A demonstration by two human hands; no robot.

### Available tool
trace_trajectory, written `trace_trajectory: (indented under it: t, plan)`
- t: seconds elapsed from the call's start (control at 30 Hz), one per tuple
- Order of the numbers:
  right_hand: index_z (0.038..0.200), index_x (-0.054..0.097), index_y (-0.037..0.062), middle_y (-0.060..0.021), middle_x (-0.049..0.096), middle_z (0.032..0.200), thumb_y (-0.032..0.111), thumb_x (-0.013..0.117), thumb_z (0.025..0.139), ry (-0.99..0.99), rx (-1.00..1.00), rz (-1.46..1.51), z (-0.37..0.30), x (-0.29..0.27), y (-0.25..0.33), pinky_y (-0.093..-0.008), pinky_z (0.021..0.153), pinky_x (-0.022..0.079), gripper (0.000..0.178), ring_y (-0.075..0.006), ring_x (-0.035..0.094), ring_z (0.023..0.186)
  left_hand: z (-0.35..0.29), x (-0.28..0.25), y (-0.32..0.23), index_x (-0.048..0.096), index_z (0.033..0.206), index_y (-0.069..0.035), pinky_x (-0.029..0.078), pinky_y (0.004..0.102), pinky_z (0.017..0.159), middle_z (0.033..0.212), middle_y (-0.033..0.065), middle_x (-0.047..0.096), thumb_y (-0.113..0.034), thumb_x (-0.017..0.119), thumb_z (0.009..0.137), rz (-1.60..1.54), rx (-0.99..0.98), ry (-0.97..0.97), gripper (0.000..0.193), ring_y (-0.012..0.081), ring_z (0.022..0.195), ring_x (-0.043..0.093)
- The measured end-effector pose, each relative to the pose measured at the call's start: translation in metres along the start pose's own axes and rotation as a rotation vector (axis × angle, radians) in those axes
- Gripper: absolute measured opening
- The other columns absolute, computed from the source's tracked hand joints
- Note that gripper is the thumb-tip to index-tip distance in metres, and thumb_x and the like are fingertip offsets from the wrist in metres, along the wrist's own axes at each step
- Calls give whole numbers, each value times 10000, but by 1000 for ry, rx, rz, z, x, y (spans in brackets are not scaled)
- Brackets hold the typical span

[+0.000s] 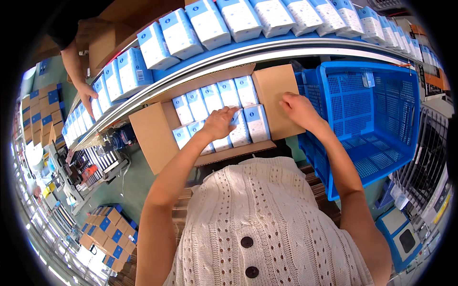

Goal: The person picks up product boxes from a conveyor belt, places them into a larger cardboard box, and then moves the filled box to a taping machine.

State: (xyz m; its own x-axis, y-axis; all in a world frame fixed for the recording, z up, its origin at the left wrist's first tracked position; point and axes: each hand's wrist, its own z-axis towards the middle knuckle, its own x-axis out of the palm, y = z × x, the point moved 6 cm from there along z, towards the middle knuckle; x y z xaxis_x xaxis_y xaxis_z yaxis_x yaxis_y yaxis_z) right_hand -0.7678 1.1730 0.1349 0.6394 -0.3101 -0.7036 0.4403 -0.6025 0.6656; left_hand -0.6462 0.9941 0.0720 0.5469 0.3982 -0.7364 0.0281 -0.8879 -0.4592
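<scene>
An open cardboard carton [166,143] sits before me, holding two rows of white and blue soft packs [256,123] that look like tissue packs. My left hand [220,123] lies over the near row, palm down with fingers stretched out, touching the pack tops and hiding some of them. At the carton's right side, my right hand [300,110] has its fingers curled over the edge of the raised flap [272,86]. The carton's left flap [151,136] folds outward.
Beyond the carton, a conveyor [229,55] carries a line of similar packs [207,24]. Another person's hand [87,97] touches packs at the left. A blue plastic crate [372,164] stands to the right. Stacked cartons [110,233] are on the floor at lower left.
</scene>
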Motion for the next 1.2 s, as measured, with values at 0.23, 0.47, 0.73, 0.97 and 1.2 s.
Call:
trace_trajectory:
  t: [0.23, 0.47, 0.73, 0.97, 1.2]
  plan:
    - [730, 475, -6, -191, 519, 731, 112, 490, 792, -16, -55, 17, 2, 3, 14, -429, 632, 425, 134, -380, 526, 709, 10, 9, 12, 545, 1068, -108, 446, 381, 801, 986, 144, 563, -193, 573, 787, -175, -117, -100, 295, 325, 909, 550]
    - [708, 463, -7, -177, 509, 730, 86, 491, 796, -436, -62, 45, 22, -61, 7, -417, 616, 417, 131, -368, 509, 705, -33, -99, -12, 559, 1039, -81, 459, 365, 768, 1032, 127, 569, 11, 494, 713, -176, -37, -595, 345, 308, 898, 559]
    - [746, 531, -29, -198, 518, 809, 35, 498, 727, -695, -332, -363, 133, -121, 76, -409, 747, 407, 74, -346, 484, 831, -25, -235, 41, 498, 1106, -5, 419, 417, 804, 1075, 207, 509, -161, 528, 805, 372, -402, -933, 340, 358, 983, 487]
    - [747, 512, -33, -195, 522, 825, 20, 473, 732, -584, -165, -249, 131, -150, 44, -415, 741, 421, 68, -351, 493, 851, -56, -232, 78, 470, 1167, -42, 437, 413, 737, 1023, 183, 495, -202, 554, 782, 447, -681, -931, 425, 327, 905, 504]
    - [745, 513, -31, -172, 495, 808, -2, 500, 717, -465, -407, -287, 120, -84, 108, -392, 748, 434, 42, -339, 494, 850, -72, -245, 117, 505, 1131, -81, 373, 382, 872, 1150, 171, 452, -30, 472, 786, 202, -429, -1471, 350, 345, 1029, 443]
